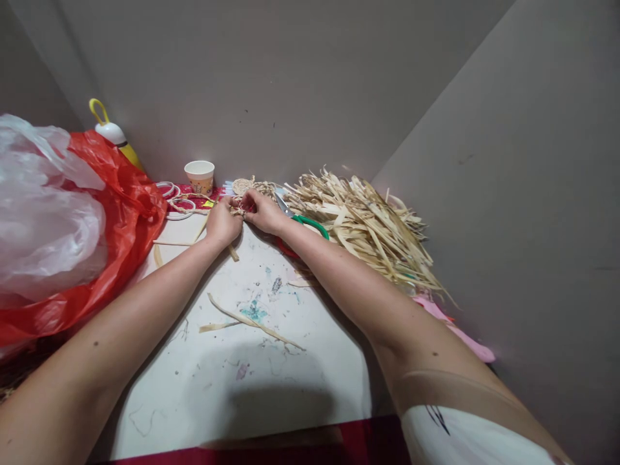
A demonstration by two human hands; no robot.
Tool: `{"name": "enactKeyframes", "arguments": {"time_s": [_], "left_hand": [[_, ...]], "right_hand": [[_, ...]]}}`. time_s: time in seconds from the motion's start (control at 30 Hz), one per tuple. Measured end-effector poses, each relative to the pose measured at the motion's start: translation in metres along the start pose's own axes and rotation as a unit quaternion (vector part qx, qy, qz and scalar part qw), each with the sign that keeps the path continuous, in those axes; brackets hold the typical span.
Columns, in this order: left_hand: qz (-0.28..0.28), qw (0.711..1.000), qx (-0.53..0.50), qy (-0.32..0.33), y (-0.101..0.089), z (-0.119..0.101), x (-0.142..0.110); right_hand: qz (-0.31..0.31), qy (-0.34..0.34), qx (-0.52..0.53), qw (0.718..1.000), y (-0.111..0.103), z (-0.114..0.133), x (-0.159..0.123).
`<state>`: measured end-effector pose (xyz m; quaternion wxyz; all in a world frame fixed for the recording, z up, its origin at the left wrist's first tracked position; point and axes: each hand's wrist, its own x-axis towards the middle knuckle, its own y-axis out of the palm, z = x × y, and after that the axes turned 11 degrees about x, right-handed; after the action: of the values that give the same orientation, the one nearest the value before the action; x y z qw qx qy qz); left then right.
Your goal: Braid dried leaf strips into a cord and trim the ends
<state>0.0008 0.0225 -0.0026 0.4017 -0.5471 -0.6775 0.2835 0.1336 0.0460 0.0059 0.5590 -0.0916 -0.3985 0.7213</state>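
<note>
My left hand (225, 223) and my right hand (264, 212) meet at the far end of the white board. Their fingers are pinched on a small piece of woven straw (237, 210), mostly covered by the fingertips. A flat straw strip (233, 252) pokes out below my left hand. Behind the hands lies a round coil of braided straw (241, 186). Scissors with green and red handles (312, 225) lie just past my right wrist, partly behind the forearm. Two loose straw strips (252, 321) cross each other on the board nearer me.
A large heap of dry straw strips (363, 223) lies to the right. Red and white plastic bags (53, 219) bulge on the left, before a yellow and white bottle (113, 135). A paper cup (199, 176) stands by the wall, near white rings (180, 210). Something pink (460, 336) is at right.
</note>
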Motion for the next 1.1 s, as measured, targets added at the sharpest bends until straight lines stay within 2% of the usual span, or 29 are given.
{"name": "enactKeyframes", "arguments": {"time_s": [0.1,0.23,0.33,0.63,0.73,0.97,1.1], "left_hand": [[0.004,0.999,-0.036,0.003,0.003,0.003,0.003],[0.008,0.997,-0.078,-0.004,0.008,0.007,0.007],[0.020,0.993,-0.112,-0.013,0.009,0.008,0.010],[0.065,0.975,-0.208,-0.033,-0.005,0.003,0.007],[0.068,0.977,-0.201,-0.025,-0.005,0.003,0.007],[0.022,0.993,-0.117,0.024,0.007,0.008,0.011],[0.019,0.997,-0.061,0.031,0.003,0.005,0.005]], "right_hand": [[-0.040,0.016,-0.029,0.999,0.000,0.000,-0.002],[-0.022,0.065,-0.030,0.997,0.001,0.003,-0.008],[-0.031,0.094,-0.041,0.994,0.003,0.006,-0.011],[-0.049,0.132,-0.045,0.989,0.005,0.010,-0.012],[-0.051,0.145,-0.038,0.987,0.004,0.013,-0.013],[-0.067,0.164,-0.039,0.983,0.006,0.013,-0.012],[-0.063,0.184,-0.036,0.980,0.007,0.012,-0.012]]}}
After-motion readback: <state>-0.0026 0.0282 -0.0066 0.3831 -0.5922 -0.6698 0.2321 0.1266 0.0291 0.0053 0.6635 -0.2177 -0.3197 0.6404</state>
